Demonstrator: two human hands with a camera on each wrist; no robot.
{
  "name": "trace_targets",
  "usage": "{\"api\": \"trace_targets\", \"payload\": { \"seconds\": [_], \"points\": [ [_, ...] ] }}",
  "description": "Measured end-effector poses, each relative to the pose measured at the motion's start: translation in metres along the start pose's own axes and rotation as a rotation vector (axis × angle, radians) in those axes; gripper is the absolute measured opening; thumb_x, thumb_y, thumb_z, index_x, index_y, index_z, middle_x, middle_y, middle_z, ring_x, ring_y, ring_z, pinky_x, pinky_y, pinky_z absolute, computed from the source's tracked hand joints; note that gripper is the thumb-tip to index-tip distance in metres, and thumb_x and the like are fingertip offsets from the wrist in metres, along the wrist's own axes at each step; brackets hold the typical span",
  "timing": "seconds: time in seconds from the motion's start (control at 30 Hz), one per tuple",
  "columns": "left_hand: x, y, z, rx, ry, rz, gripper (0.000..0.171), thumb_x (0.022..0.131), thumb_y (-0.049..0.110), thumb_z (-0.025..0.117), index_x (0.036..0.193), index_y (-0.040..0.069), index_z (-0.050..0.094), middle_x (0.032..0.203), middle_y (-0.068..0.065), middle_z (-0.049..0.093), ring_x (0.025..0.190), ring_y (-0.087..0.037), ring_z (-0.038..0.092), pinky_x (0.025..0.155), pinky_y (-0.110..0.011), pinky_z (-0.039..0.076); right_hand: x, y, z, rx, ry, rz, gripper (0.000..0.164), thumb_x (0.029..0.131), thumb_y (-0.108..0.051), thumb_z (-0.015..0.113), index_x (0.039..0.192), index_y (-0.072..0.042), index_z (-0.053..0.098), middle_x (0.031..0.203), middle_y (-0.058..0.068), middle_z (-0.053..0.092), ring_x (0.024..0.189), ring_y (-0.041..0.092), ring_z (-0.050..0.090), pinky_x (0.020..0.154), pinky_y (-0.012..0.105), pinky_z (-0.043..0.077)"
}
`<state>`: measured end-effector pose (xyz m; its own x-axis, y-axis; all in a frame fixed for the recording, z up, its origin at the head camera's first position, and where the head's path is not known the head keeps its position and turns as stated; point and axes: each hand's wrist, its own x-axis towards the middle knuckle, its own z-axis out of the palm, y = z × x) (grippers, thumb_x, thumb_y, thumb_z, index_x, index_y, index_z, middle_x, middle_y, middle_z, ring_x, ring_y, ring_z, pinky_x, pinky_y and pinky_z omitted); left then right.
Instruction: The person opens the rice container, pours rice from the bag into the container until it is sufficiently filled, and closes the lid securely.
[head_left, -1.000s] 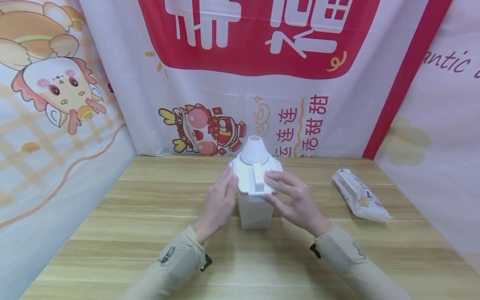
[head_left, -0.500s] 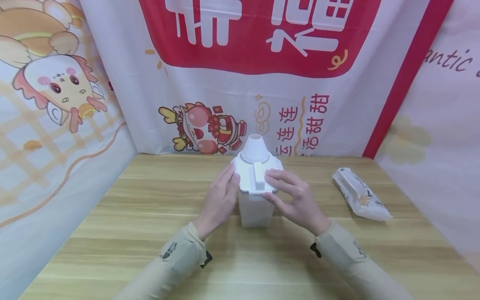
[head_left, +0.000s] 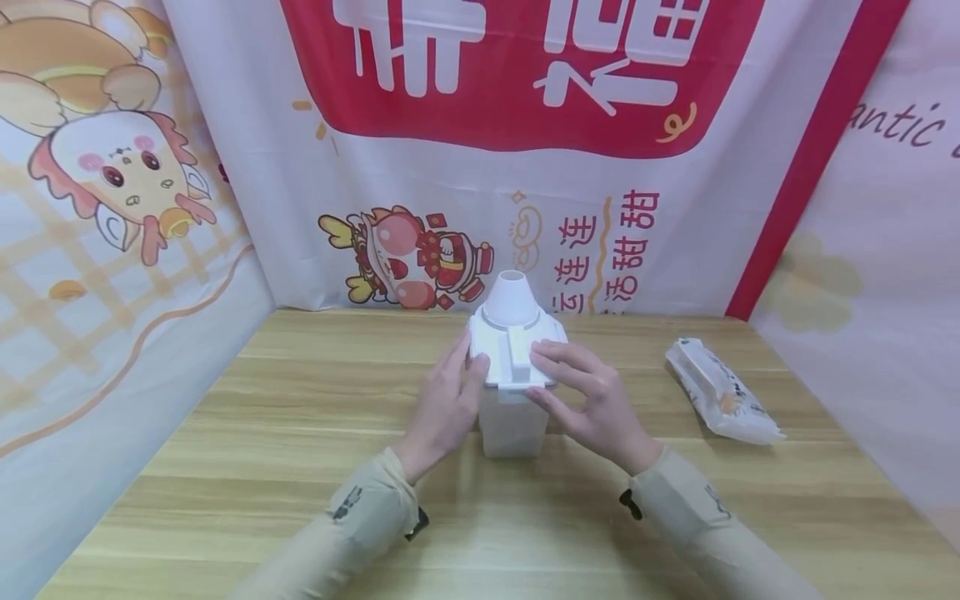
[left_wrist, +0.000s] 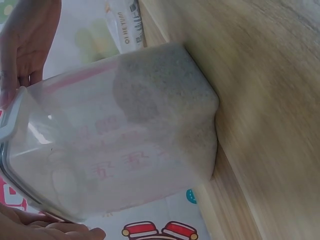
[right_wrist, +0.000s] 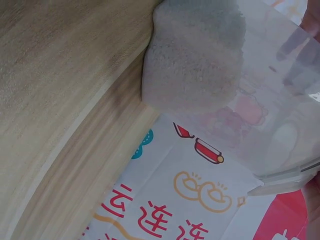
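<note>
A clear storage container (head_left: 513,429) stands upright on the table in the head view. Its white lid (head_left: 495,343) carries a cone-shaped spout (head_left: 510,302) and a raised bar (head_left: 519,357). White grains that look like rice (right_wrist: 190,65) fill the lower part, as both wrist views show. My left hand (head_left: 441,408) lies against the left side of the lid, fingers extended and thumb at the near left corner. My right hand (head_left: 596,404) grips the lid's right side, its thumb at the front tab (head_left: 513,387) and its bent fingers on top beside the bar.
A clear plastic packet with printed marks (head_left: 720,392) lies on the right of the wooden table (head_left: 330,392). Printed cloth walls (head_left: 262,167) stand at the back and both sides, the back one close behind the container.
My left hand has shifted slightly to the right, and its thumb has come onto the lid's near left corner. The right hand and the container stay in place.
</note>
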<state>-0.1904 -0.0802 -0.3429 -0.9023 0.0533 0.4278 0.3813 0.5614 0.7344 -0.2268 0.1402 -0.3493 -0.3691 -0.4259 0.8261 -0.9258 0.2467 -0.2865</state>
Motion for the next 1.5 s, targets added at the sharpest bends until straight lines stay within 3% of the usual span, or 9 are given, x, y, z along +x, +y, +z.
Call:
{"api": "trace_targets", "payload": {
  "seconds": [0.4,0.6,0.93,1.17,1.5],
  "points": [
    [-0.0038,0.0057,0.0095,-0.022,0.003,-0.011,0.073,0.104,0.050,0.037,0.155,0.002,0.016,0.159,-0.004,0.011,0.145,-0.018,0.015,0.117,-0.035,0.015,-0.0020,-0.0022,0.0017,0.008,0.023,0.005,0.040,0.089,-0.022,0.075,0.122,-0.001,0.067,0.128,0.014,0.062,0.119,0.031,0.057,0.105,0.043,0.042],
    [-0.0051,0.0050,0.0080,-0.035,-0.004,-0.016,0.069,0.106,0.046,0.035,0.155,0.001,0.017,0.159,-0.004,0.011,0.145,-0.016,0.014,0.117,-0.034,0.014,-0.0021,-0.0018,0.0000,0.026,0.011,-0.013,0.040,0.085,-0.012,0.076,0.122,0.000,0.067,0.129,0.015,0.062,0.119,0.032,0.057,0.107,0.044,0.041],
    [-0.0033,0.0028,0.0056,-0.034,-0.009,-0.032,0.064,0.107,0.043,0.030,0.154,0.000,0.020,0.158,-0.003,0.013,0.145,-0.015,0.016,0.116,-0.032,0.017,-0.0025,-0.0027,-0.0039,0.043,-0.018,-0.019,0.039,0.087,-0.011,0.074,0.124,0.000,0.066,0.131,0.015,0.060,0.121,0.033,0.056,0.108,0.043,0.039],
    [-0.0003,0.0038,0.0058,-0.040,-0.016,-0.064,0.065,0.107,0.045,0.029,0.155,0.002,0.018,0.159,-0.003,0.013,0.145,-0.014,0.016,0.117,-0.034,0.017,-0.0010,-0.0017,-0.0038,0.038,-0.019,-0.018,0.039,0.088,-0.013,0.073,0.124,-0.001,0.066,0.131,0.015,0.060,0.122,0.032,0.055,0.108,0.042,0.039],
    [0.0010,0.0019,0.0053,-0.057,-0.021,-0.058,0.067,0.106,0.045,0.031,0.155,0.001,0.019,0.159,-0.005,0.014,0.145,-0.016,0.016,0.116,-0.033,0.016,-0.0031,-0.0012,-0.0019,0.029,0.003,-0.026,0.038,0.089,-0.017,0.072,0.123,0.000,0.067,0.130,0.016,0.061,0.120,0.033,0.056,0.108,0.043,0.039]
  ]
}}
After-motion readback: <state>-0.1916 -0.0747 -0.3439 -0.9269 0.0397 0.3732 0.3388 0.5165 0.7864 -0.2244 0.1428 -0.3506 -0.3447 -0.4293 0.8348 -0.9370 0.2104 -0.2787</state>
